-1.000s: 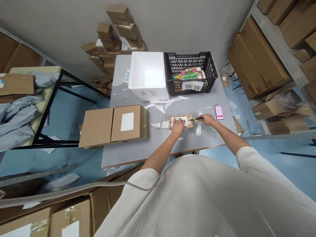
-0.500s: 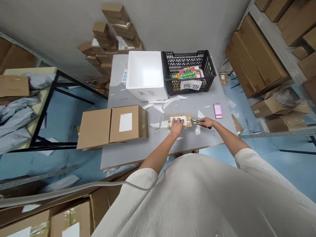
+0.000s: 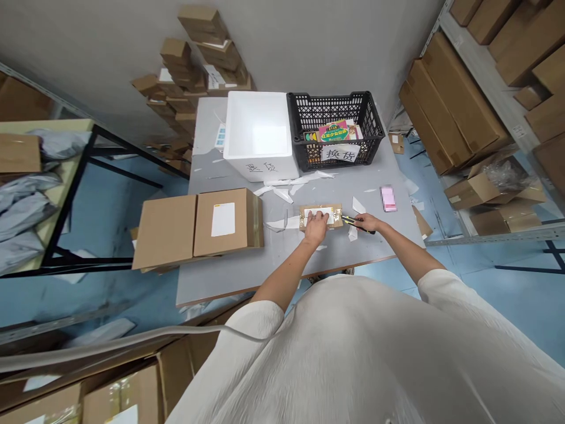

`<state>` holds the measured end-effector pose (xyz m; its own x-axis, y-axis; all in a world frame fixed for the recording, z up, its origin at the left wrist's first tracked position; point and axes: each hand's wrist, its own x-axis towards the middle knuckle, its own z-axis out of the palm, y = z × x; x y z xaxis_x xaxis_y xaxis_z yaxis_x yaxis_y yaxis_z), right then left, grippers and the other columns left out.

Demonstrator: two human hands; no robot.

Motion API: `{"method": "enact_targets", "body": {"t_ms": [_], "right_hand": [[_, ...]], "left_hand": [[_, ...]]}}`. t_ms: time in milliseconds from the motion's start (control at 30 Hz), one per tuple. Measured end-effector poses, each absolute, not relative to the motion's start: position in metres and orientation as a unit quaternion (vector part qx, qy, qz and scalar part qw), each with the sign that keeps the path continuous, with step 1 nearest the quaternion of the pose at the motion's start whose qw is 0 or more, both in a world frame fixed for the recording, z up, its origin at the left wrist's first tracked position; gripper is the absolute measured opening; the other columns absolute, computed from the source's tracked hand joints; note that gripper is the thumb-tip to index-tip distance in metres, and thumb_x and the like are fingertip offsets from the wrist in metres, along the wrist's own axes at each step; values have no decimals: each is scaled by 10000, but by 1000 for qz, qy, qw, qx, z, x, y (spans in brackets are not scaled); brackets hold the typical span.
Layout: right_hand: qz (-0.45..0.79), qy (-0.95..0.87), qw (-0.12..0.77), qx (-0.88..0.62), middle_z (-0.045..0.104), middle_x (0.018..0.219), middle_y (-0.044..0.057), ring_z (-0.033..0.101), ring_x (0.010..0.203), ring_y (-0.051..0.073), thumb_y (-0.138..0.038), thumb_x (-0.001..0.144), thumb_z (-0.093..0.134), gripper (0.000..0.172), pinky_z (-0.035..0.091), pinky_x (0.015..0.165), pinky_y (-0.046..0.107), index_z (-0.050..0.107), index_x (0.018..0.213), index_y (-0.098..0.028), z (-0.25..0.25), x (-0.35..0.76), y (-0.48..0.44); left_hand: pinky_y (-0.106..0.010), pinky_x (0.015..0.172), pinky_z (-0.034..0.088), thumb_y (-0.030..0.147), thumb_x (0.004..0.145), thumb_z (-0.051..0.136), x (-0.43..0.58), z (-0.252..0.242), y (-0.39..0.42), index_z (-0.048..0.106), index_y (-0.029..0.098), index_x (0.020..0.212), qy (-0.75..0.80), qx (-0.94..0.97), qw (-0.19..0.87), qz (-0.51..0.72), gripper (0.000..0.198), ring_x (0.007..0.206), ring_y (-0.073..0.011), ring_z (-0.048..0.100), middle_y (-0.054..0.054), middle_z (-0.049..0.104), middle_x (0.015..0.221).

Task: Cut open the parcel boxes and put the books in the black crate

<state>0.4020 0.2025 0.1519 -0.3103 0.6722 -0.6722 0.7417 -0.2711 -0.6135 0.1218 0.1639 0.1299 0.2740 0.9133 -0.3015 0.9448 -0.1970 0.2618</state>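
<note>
A small taped cardboard box (image 3: 336,212) with a white label lies on the grey table. My left hand (image 3: 315,226) rests on top of it, fingers apart and pressed on the label. At the box's right end, my right hand (image 3: 367,222) is closed around a black and yellow utility knife (image 3: 352,220). The knife's tip points left and meets or nearly meets the taped end; whether it cuts in is too small to tell. Scraps of white paper (image 3: 358,205) lie beside the knife.
A white foam box (image 3: 260,168) and a black plastic crate (image 3: 338,159) with colourful books stand at the table's back. Left is an open carton (image 3: 227,221). A pink phone-like item (image 3: 388,199) lies right. Shelves with boxes and parcels flank the table (image 3: 212,277).
My right hand and the utility knife have shifted very slightly left. My left hand and the small box stay put. The view has turned a little.
</note>
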Motion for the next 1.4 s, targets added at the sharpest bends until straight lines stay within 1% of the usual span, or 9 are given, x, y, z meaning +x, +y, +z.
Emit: {"method": "enact_targets", "body": {"t_ms": [167, 300, 400, 533, 667, 800, 967, 1200, 1400], "right_hand": [[-538, 606, 61, 583, 761, 783, -2, 692, 700, 154, -550, 979, 846, 374, 515, 635, 226, 693, 876, -225, 152, 414, 197], [-551, 574, -7, 605, 772, 800, 28, 689, 698, 163, -584, 1008, 822, 415, 530, 633, 244, 663, 887, -221, 151, 422, 193], [-556, 543, -56, 626, 804, 871, 43, 700, 693, 163, -582, 1023, 807, 391, 531, 623, 247, 655, 960, -227, 152, 422, 191], [-500, 583, -86, 634, 820, 876, 23, 696, 696, 172, -539, 1084, 699, 306, 535, 665, 260, 707, 1093, -233, 158, 418, 186], [-406, 680, -60, 608, 860, 1072, 57, 768, 956, 245, -411, 1160, 494, 369, 581, 855, 326, 781, 1322, -245, 165, 411, 184], [-295, 771, -12, 564, 823, 1311, 105, 726, 1250, 314, -360, 1119, 594, 413, 557, 1053, 390, 782, 1475, -264, 167, 406, 183], [-250, 784, 49, 566, 764, 1355, 114, 728, 1214, 305, -343, 1119, 627, 483, 557, 978, 354, 723, 1591, -309, 167, 400, 179], [-227, 784, 49, 576, 742, 1376, 135, 702, 1270, 322, -345, 1140, 625, 488, 533, 1040, 373, 698, 1620, -299, 165, 395, 171], [-216, 788, 46, 575, 737, 1370, 142, 693, 1256, 319, -338, 1147, 611, 494, 525, 1047, 378, 681, 1632, -280, 161, 395, 171]], "left_hand": [[-529, 1461, 163, 204, 1027, 638, 123, 130, 162, 607, 243, 1522, 600, 775, 197, -36, 497, 1235, -320, 765, -157, 640, 1507], [-558, 1452, 176, 144, 1001, 592, 124, 129, 157, 571, 196, 1592, 600, 778, 182, -28, 594, 1445, -366, 649, -193, 656, 1514], [-558, 1410, 278, 163, 1007, 575, 123, 128, 154, 510, 196, 1667, 603, 776, 186, 9, 664, 1519, -375, 585, -210, 607, 1620], [-536, 1357, 366, 249, 1087, 488, 119, 129, 160, 572, 183, 1620, 614, 762, 196, 62, 543, 1587, -377, 519, -213, 531, 1730], [-567, 1359, 365, 227, 1093, 457, 117, 131, 177, 590, 202, 1609, 637, 739, 205, 76, 533, 1607, -374, 499, -200, 554, 1721], [-595, 1391, 309, 204, 1035, 554, 115, 125, 187, 575, 217, 1612, 636, 738, 214, 68, 577, 1681, -376, 409, -204, 516, 1755], [-631, 1413, 229, 203, 995, 614, 114, 117, 191, 550, 223, 1630, 626, 746, 220, 55, 639, 1719, -386, 348, -219, 490, 1776], [-669, 1353, 285, 180, 1030, 536, 120, 113, 188, 554, 276, 1636, 652, 722, 225, 65, 614, 1728, -377, 324, -170, 484, 1804], [-639, 1332, 330, 174, 1025, 525, 125, 114, 188, 576, 272, 1612, 670, 703, 231, 59, 598, 1704, -355, 348, -155, 495, 1798]]}}
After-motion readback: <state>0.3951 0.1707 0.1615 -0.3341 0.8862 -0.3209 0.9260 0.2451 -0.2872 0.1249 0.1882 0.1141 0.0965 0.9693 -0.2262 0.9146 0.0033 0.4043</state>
